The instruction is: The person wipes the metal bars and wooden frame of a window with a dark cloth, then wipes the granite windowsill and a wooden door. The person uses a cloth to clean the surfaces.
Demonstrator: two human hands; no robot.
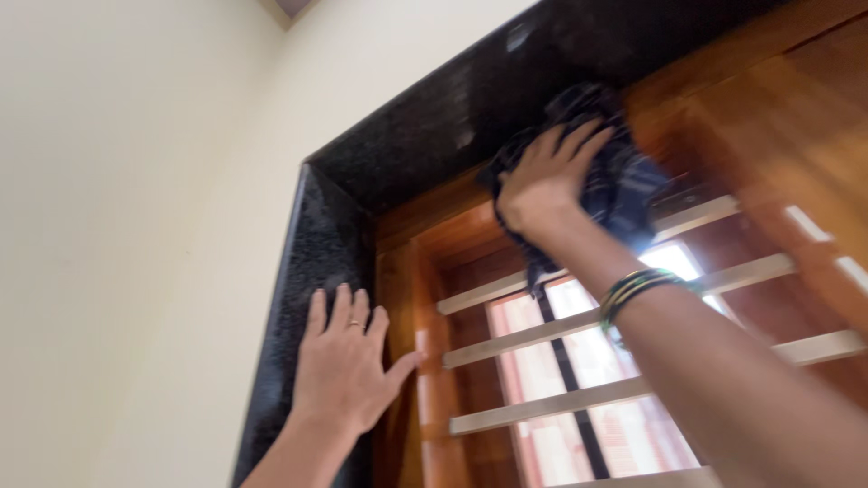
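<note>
Ideally the right hand (542,185), fingers spread and pressing the dark cloth (624,181) flat on the wooden window frame (452,226) at one o'clock, keeps firm, even pressure, while the open left hand (348,361) braces on the black stone surround (307,271) at seven o'clock.

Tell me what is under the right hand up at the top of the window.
Under the right hand is a dark checked cloth, pressed against the top of the wooden window frame. The wood directly beneath the cloth is covered, so its state cannot be seen.
</note>
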